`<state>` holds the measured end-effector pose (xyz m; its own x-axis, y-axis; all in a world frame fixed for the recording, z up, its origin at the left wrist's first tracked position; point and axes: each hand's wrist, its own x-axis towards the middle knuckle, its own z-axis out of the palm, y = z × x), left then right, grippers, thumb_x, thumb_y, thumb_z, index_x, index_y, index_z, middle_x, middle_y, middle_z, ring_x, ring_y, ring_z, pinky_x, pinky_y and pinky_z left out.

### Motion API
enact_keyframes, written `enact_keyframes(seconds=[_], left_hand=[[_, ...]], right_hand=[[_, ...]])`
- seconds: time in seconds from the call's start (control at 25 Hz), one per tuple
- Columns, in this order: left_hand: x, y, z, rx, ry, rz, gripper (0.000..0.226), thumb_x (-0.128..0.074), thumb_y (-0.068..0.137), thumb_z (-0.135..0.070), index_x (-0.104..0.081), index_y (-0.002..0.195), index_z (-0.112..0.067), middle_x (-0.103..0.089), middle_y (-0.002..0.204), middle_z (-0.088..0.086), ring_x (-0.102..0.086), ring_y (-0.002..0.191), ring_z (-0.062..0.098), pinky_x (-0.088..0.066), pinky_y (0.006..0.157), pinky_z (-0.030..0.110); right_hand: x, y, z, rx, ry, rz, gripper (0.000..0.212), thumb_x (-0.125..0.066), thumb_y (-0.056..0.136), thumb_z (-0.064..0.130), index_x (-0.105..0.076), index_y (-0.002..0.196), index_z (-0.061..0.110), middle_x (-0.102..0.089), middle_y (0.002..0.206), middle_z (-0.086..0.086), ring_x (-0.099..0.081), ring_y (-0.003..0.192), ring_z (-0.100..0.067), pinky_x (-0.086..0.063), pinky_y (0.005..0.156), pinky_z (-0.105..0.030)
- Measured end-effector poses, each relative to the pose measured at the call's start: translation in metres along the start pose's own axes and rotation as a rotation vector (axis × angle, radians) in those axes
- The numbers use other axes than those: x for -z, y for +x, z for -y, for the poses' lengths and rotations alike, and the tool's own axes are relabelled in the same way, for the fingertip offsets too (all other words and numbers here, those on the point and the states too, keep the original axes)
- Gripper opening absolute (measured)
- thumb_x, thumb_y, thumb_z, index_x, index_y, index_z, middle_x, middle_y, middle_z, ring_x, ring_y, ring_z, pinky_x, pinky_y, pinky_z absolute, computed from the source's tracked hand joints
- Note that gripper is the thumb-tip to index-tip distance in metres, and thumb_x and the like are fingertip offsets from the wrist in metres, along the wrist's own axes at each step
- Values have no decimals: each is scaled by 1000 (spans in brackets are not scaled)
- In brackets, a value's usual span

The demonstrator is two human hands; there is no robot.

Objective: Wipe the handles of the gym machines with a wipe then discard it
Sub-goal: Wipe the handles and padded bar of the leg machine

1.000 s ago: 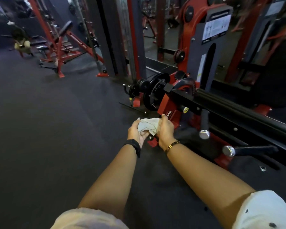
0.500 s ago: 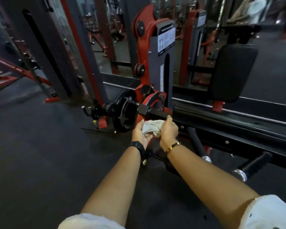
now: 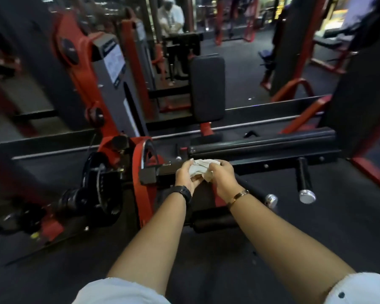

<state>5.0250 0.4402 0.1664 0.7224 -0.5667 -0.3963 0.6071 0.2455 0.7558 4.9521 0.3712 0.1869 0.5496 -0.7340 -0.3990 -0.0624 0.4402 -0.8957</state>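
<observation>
A crumpled white wipe (image 3: pixel 201 170) is bunched between both my hands at mid-frame. My left hand (image 3: pixel 185 175) grips its left side and my right hand (image 3: pixel 223 178) grips its right side with curled fingers. Both hands are in front of the black bar of a red and black gym machine (image 3: pixel 145 172). Two black handles with chrome end caps stick out toward me: one (image 3: pixel 303 181) to the right of my hands, another (image 3: pixel 270 199) partly hidden behind my right wrist.
A black weight plate (image 3: pixel 103 183) hangs on the machine at left. A black back pad (image 3: pixel 207 86) stands upright behind the long black roller bar (image 3: pixel 261 143). Red frames rise at left and right. A person in white (image 3: pixel 170 16) stands far back. Dark rubber floor lies below.
The view has swung right and closer to the machine. My hands keep holding the wipe together and now sit directly in front of the machine's black bar.
</observation>
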Motion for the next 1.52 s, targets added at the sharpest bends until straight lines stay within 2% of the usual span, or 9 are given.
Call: enact_keyframes(seconds=[0.24,0.44,0.6,0.76,0.92,1.0,1.16,1.36,1.52], left_hand=[[-43,11,-1,-30,296,281,21,-48,93,-4,-68,95,3,-69,82,9,-64,76,20,-54,72,29],[-37,38,-10,-809,1460,692,46,-56,89,-16,-54,135,-19,-52,139,7,-43,134,20,-32,112,32],[-15,60,-8,-1002,2110,997,79,-52,88,-28,-7,153,-19,-7,160,3,-1,148,17,-4,119,34],[-12,74,-11,-1019,2153,1063,83,-50,89,-28,2,153,-18,2,161,2,3,148,16,-1,118,31],[-13,85,-13,-1070,2111,1087,75,-48,96,-27,-1,153,-15,0,161,2,1,148,15,-5,120,27],[-11,89,-11,-1104,2069,1083,71,-47,97,-26,-3,153,-16,-2,161,1,-1,148,13,-5,119,26],[-12,91,-9,-1104,2001,1106,71,-47,97,-25,-3,153,-17,-4,161,1,-2,148,13,-5,118,26],[-10,96,-5,-1137,1961,1105,71,-47,98,-25,-4,153,-16,-6,161,2,-3,148,14,-5,118,26],[-11,99,-6,-1159,1927,1117,69,-46,98,-25,-4,153,-16,-7,161,3,-3,148,14,-5,117,26]], right_hand=[[39,-12,19,87,140,-162,25,-53,84,-10,-56,109,-7,-61,84,-20,-58,56,-18,-47,49,-27],[61,-2,33,263,91,-369,33,-63,78,0,-38,66,18,-53,46,4,-47,37,-6,-39,38,-17],[62,9,31,420,-319,-499,36,-67,83,25,-35,67,20,-50,53,7,-45,45,-5,-39,45,-18],[55,10,-2,503,-1066,-360,12,-43,96,28,-37,96,18,-58,81,-5,-56,68,-26,-38,60,-33],[40,9,-32,582,-1609,-361,42,-35,97,20,-35,138,11,-52,133,-12,-56,115,-27,-43,93,-37],[40,1,-47,696,-1733,-340,52,-40,93,13,-33,144,4,-40,147,-13,-40,135,-26,-32,110,-40],[68,-27,-68,944,-1847,-559,50,-40,86,8,-53,134,9,-56,134,-7,-52,125,-23,-39,106,-48],[30,-11,-55,615,-1711,-695,42,-51,91,10,-51,133,6,-55,135,-11,-48,129,-24,-27,114,-43],[18,-11,-62,776,-1820,-512,48,-49,86,3,-50,134,0,-49,139,-16,-43,132,-27,-32,112,-40]])
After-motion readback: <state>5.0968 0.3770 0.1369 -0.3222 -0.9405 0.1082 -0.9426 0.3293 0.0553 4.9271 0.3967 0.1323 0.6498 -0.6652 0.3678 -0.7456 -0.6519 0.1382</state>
